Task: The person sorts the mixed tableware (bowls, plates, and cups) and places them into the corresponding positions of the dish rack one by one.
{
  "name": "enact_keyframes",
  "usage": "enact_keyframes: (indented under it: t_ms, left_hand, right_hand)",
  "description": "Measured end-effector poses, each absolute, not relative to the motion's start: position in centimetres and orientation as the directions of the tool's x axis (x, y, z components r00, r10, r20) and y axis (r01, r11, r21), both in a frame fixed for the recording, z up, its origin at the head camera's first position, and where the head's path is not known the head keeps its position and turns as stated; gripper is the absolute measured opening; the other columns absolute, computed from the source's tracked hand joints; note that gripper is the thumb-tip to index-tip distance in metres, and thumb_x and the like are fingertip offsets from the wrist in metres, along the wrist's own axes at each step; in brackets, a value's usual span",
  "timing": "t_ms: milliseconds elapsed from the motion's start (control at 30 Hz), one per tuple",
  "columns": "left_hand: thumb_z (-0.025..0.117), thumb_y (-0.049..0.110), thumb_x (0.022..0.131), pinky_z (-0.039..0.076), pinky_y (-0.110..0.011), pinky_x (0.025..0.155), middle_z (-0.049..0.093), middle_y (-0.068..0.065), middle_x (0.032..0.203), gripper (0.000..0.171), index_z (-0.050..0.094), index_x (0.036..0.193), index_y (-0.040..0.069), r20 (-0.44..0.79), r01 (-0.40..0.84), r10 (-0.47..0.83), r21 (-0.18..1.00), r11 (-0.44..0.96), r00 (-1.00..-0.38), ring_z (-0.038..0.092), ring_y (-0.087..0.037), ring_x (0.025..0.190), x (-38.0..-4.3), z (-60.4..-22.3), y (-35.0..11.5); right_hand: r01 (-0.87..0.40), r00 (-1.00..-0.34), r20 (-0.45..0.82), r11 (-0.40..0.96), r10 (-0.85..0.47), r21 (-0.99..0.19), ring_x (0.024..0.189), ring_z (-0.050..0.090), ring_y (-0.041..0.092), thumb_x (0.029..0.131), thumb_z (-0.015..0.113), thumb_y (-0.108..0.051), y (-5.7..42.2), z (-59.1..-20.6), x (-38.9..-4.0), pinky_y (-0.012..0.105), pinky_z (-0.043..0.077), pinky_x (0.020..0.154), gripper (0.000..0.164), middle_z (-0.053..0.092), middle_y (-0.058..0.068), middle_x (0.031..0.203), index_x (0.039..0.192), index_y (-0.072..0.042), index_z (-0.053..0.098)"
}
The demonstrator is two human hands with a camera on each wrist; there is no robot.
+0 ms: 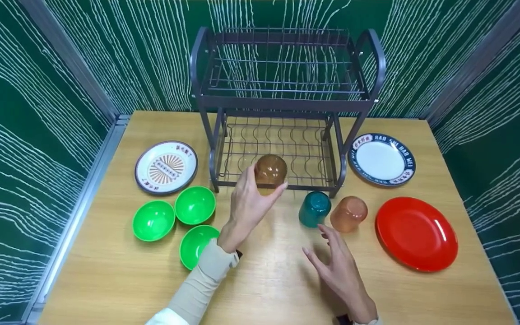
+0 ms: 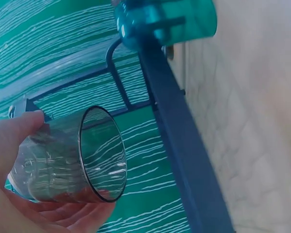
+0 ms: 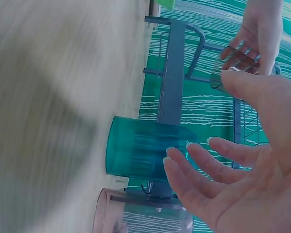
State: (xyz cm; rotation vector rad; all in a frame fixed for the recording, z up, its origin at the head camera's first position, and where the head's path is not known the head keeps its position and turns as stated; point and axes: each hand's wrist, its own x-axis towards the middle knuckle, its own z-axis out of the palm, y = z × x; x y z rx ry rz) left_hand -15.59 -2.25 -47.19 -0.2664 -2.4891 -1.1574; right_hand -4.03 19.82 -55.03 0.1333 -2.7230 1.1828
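My left hand (image 1: 252,198) grips a clear brown cup (image 1: 271,169) in front of the rack's lower shelf. In the left wrist view the cup (image 2: 70,158) lies between thumb and fingers, its round rim facing away from the palm. My right hand (image 1: 339,266) holds nothing, its fingers spread and slightly bent, near a teal cup (image 1: 315,209). Beside that stands a clear pinkish-orange cup (image 1: 349,214). Both standing cups are upside down on the table. The right wrist view has the right hand (image 3: 247,179) close to the teal cup (image 3: 140,148); contact cannot be told.
A dark two-tier dish rack (image 1: 287,106) stands at the back of the table. To its left are a patterned white plate (image 1: 166,167) and three green bowls (image 1: 154,220). On the right lie a blue-rimmed plate (image 1: 382,159) and a red plate (image 1: 417,234). Green walls enclose the table.
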Motion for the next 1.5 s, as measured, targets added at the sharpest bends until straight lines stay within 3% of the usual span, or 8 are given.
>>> enact_keyframes:
  t_ms: [433,667,967,1200,1500]
  left_hand:
    - [0.083,0.045,0.084,0.056,-0.047,0.094,0.061,-0.019,0.131,0.082,0.048,0.141,-0.002,0.385,0.275,-0.047,0.734,0.621,-0.922,0.062,-0.034,0.119,-18.9,-45.1,-3.2]
    - [0.082,0.047,0.085,0.055,-0.049,0.095,0.06,-0.021,0.133,0.086,0.044,0.144,-0.002,0.312,0.199,-0.079,0.761,0.618,-0.947,0.061,-0.036,0.119,-20.3,-44.3,-3.6]
    - [0.083,0.042,0.085,0.054,-0.046,0.098,0.059,-0.023,0.133,0.083,0.043,0.142,-0.003,0.303,0.193,-0.097,0.788,0.585,-0.948,0.061,-0.036,0.119,-21.9,-43.7,-4.2]
    - [0.082,0.043,0.085,0.051,-0.048,0.102,0.057,-0.026,0.138,0.087,0.04,0.145,-0.005,0.297,0.164,-0.116,0.766,0.621,-0.948,0.06,-0.038,0.124,-24.1,-43.5,-4.9]
    - [0.08,0.041,0.088,0.053,-0.046,0.098,0.055,-0.026,0.137,0.089,0.033,0.149,-0.005,0.224,0.098,-0.15,0.809,0.58,-0.963,0.062,-0.036,0.119,-26.8,-43.5,-5.2]
  right_hand:
    - [-0.116,-0.971,0.23,0.706,0.068,-0.698,0.112,0.061,0.028,0.086,0.086,-0.021,21.5,-56.4,-3.8,0.048,0.054,0.096,0.055,0.064,0.013,0.123,0.131,-0.003,0.06]
    - [-0.027,-0.978,0.163,0.692,0.131,-0.721,0.113,0.061,0.03,0.089,0.083,-0.022,22.6,-56.8,-3.7,0.052,0.053,0.097,0.051,0.062,0.014,0.125,0.13,-0.004,0.059]
    - [0.08,-0.978,0.07,0.662,0.197,-0.745,0.117,0.058,0.032,0.093,0.078,-0.026,24.0,-57.5,-3.4,0.054,0.05,0.101,0.052,0.059,0.016,0.129,0.134,-0.003,0.056]
    - [0.09,-0.967,0.093,0.658,0.238,-0.748,0.116,0.058,0.033,0.093,0.078,-0.023,25.0,-57.9,-3.4,0.054,0.051,0.1,0.05,0.059,0.017,0.128,0.132,-0.001,0.056]
    - [0.132,-0.954,0.083,0.655,0.287,-0.744,0.116,0.057,0.037,0.094,0.076,-0.025,25.8,-58.0,-3.1,0.057,0.047,0.102,0.049,0.057,0.02,0.127,0.131,0.0,0.055]
